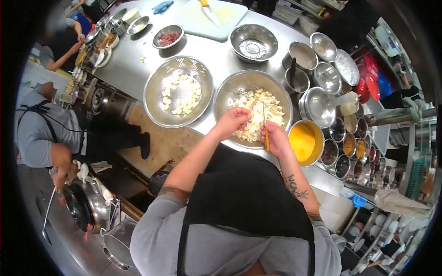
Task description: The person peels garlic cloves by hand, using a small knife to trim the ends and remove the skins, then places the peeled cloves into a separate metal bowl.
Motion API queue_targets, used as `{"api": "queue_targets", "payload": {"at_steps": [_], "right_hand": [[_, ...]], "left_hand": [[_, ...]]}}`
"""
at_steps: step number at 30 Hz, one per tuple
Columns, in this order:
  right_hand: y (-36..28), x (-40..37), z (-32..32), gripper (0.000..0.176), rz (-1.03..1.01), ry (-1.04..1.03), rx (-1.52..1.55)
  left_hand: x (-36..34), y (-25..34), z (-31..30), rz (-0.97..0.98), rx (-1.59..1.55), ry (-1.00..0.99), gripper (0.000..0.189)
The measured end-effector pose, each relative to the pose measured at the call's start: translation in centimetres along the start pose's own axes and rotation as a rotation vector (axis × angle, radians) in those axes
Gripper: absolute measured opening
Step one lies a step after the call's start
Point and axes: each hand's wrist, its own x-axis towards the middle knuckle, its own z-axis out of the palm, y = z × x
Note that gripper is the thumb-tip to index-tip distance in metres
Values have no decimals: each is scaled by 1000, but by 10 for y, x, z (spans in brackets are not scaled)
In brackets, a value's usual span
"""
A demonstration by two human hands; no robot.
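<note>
Head view report. Small knife with a yellow handle and thin blade [265, 131]: gripped in the right hand [276, 138], fingers wrapped fully around the handle, blade pointing away from the person. It is over the near side of the large perforated steel bowl [225, 92], which holds pale chopped pieces and skins [252, 115].

Left hand [232, 120]: over the same bowl, just beside the blade, fingers curled closed. Whether they pinch a piece cannot be told.

Second perforated steel bowl [154, 101]: just left of the first, holding a loose layer of pale yellow peeled pieces [182, 94].

Round yellow-orange bowl [305, 141]: just right of the right hand, against the first bowl's rim.

Stainless steel worktop [216, 55]: carries all of the above. Farther back are a deep steel bowl [253, 42], a small steel bowl of red pieces [168, 37] and a white cutting board [202, 23] with an orange-handled knife [209, 11] on it. Rows of small steel containers [350, 142] line the right edge.

Another person in a grey shirt [37, 129] is at the far left, well apart.
</note>
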Motion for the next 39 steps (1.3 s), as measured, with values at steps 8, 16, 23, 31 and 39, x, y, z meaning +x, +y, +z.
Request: {"api": "queue_targets", "payload": {"at_steps": [8, 16, 23, 31, 39], "right_hand": [[-9, -15, -1, 24, 51, -47, 83], [13, -11, -1, 35, -215, -101, -217], [3, -26, 8, 32, -485, -62, -538], [8, -12, 9, 37, -600, -57, -716], [5, -16, 7, 38, -608, -51, -906]], "left_hand": [[-18, 1, 9, -20, 27, -30, 22], [-21, -2, 4, -46, 86, -108, 26], [-18, 5, 17, -28, 155, -64, 20], [-18, 11, 26, -52, 191, -54, 14], [-18, -2, 22, -47, 213, -59, 10]]}}
